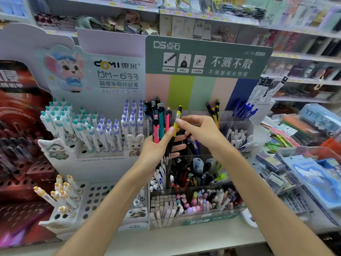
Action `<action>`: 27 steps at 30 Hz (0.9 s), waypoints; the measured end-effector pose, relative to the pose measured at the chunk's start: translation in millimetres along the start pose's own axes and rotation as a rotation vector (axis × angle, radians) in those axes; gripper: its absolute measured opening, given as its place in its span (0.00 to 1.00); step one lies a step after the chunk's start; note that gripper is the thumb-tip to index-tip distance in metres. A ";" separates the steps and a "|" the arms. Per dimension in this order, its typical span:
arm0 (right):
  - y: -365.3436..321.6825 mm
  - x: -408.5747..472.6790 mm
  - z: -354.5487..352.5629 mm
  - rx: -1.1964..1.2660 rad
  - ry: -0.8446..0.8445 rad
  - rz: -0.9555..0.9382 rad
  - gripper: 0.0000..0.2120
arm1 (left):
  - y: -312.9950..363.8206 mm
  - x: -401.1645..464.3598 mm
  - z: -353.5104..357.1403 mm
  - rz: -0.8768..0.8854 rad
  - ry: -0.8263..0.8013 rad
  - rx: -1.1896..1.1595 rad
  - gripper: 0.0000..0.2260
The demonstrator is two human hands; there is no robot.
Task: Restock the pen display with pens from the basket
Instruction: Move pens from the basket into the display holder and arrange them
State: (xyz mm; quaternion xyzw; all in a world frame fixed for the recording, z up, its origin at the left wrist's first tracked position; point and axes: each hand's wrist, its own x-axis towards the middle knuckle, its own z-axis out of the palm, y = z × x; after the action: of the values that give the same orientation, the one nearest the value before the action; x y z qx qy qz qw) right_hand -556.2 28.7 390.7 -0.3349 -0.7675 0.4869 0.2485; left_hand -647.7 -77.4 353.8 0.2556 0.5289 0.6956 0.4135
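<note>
Two hands working at pen display [208, 58], left hand [156, 148] gripping pens [160, 124], right hand [199, 130] pinching yellow pen [176, 121] among them

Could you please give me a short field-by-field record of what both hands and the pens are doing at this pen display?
left hand: left hand grips a bunch of pink, teal and black click pens
right hand: right hand pinches the yellow-and-black pen in that bunch
display: clear acrylic compartment display under a green header card
neighbour: white pen stand with teal- and purple-capped pens, to the left
basket: not in view
</note>
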 end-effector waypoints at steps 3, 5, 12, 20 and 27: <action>5.9 3.9 -25.1 0.257 0.203 0.067 0.13 | -1.3 8.9 12.5 -0.056 0.003 -0.044 0.10; 9.0 5.0 -50.0 0.368 0.432 0.023 0.09 | -2.0 14.4 19.2 -0.101 -0.014 -0.046 0.09; 37.4 25.0 -111.6 -0.099 0.753 -0.143 0.06 | -11.5 16.2 38.3 -0.213 -0.082 0.013 0.07; 50.7 64.4 -99.2 -0.466 0.363 -0.027 0.12 | -11.8 17.4 34.8 -0.244 -0.106 0.034 0.08; 49.1 77.8 -105.9 -0.715 0.304 0.045 0.12 | -10.4 18.5 29.3 -0.249 -0.113 0.043 0.08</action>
State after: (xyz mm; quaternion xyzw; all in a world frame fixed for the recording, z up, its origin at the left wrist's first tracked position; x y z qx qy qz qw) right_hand -518.6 163.8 392.8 -0.4853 -0.8358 0.1387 0.2162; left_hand -631.1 -45.4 351.5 0.2354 0.5472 0.6119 0.5203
